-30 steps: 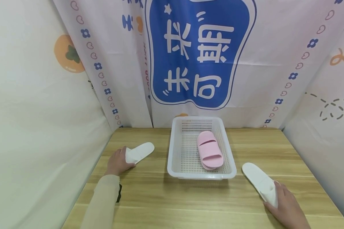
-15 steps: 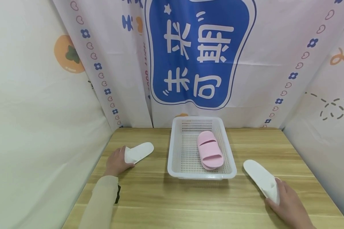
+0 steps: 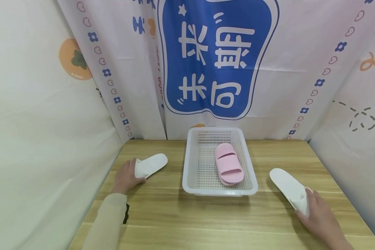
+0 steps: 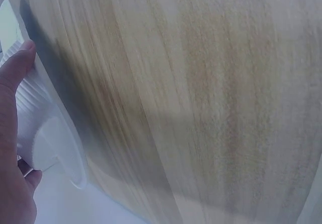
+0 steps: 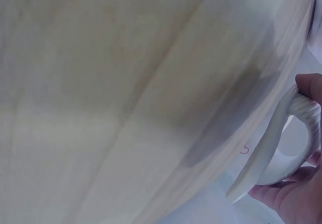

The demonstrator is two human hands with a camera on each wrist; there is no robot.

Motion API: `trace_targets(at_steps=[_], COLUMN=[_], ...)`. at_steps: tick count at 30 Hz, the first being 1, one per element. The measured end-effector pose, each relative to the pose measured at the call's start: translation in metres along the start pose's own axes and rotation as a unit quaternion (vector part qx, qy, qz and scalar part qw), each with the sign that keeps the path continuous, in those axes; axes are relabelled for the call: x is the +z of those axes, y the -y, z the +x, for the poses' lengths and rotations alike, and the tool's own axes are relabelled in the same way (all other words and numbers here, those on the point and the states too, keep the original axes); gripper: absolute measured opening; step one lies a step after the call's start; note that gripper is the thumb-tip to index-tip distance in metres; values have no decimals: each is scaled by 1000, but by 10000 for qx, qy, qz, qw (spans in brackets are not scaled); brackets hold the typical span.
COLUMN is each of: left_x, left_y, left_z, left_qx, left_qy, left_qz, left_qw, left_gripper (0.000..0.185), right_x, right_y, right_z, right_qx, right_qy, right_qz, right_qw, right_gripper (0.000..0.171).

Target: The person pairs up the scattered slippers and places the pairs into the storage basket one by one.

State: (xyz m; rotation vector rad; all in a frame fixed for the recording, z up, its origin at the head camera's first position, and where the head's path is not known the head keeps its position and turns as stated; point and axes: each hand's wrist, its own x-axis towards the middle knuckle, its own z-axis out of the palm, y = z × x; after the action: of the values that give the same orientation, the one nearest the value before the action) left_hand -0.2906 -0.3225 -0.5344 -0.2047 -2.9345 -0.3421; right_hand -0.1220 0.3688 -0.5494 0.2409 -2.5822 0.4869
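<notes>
Lying on the worktop (image 3: 206,215) either side of the basket (image 3: 192,163), each white slipper is gripped at its toe band: left slipper (image 3: 150,165) by left hand (image 3: 125,177), right slipper (image 3: 290,190) by right hand (image 3: 320,219), fingers curled round.

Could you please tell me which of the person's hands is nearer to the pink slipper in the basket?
Left. The left hand grips a white slipper left of the pink slipper; the right hand is farther, at the front right.

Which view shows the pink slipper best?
The head view: the pink slipper lies whole in the white basket, strap side up, between the left hand and right hand. Neither wrist view shows it; each shows only its own white slipper and the tabletop.
</notes>
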Motion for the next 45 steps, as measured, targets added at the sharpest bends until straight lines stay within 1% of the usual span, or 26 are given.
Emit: trace_targets(at_steps=[5,10,19,25,28,31,35,39,41,44,45], left_x=[-5,-10,-12,-14,-16,-19,-23,-27,-28,-30,-31], left_y=[-2,-4,-2,-4,-7,-10,-14,-18,-20,-23,-24], left_z=[-1,-2,-1,-1,0,1,1,1,2,2,2], left_qx=[-11,100,428,531,609,684,773,900,973,1092,1117], left_qy=[-71,-250,-877,-1158,-1252,-1349,-1493,-1622,-1700,-1822,-1859], left_qz=[-96,-153,-137,-239,-323,-301,-265,-270,-229,-128,-92], left_qw=[9999,9995,9951,9916,9897,9880,9854,9823,9804,9771,9761], left_gripper=[108,108,109,109,108,108,110,111,111,111,111], right_x=[-5,-9,-19,-23,-24,-24,-24,-25,-26,-25,-26], right_y=[-3,-7,-8,-9,-9,-10,-11,-12,-11,-10,-9], right_z=[8,16,26,32,35,38,43,49,52,56,57], right_qx=[-45,-156,-39,-82,-174,-360,-632,-802,-876,-993,-1022], right_qy=[-104,-219,-148,-187,-268,-406,-602,-718,-795,-949,-971], right_qz=[-37,-47,-47,-37,-13,-9,23,55,70,59,61], right_qw=[9999,9996,9999,9998,9995,9985,9962,9942,9930,9905,9900], right_gripper=[95,95,94,95,96,95,92,87,90,100,99])
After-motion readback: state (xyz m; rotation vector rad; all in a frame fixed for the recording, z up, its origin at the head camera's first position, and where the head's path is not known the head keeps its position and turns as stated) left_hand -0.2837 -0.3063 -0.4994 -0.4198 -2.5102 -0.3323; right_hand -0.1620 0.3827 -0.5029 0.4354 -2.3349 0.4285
